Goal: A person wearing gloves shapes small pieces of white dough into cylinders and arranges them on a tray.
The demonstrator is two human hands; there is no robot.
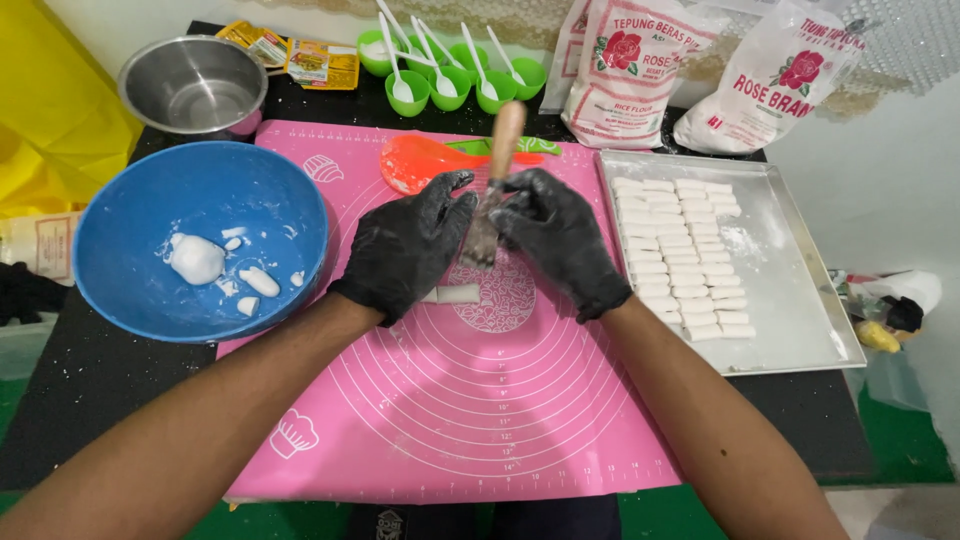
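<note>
Head view: 2 white flour bags (700, 70) stand behind the metal tray (800, 300).

The left hand (405, 245) covers part of the white dough strip (455, 294). The fork's (490, 195) tines are blurred. Flour bags (700, 80) are cut off at the top edge.

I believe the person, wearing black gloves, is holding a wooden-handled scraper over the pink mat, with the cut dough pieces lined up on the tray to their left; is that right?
Not quite: the head view shows the tray with the cut dough pieces to the person's right, not left. The rest holds: both gloved hands, left hand and right hand, hold the wooden-handled scraper over the pink mat.
</note>
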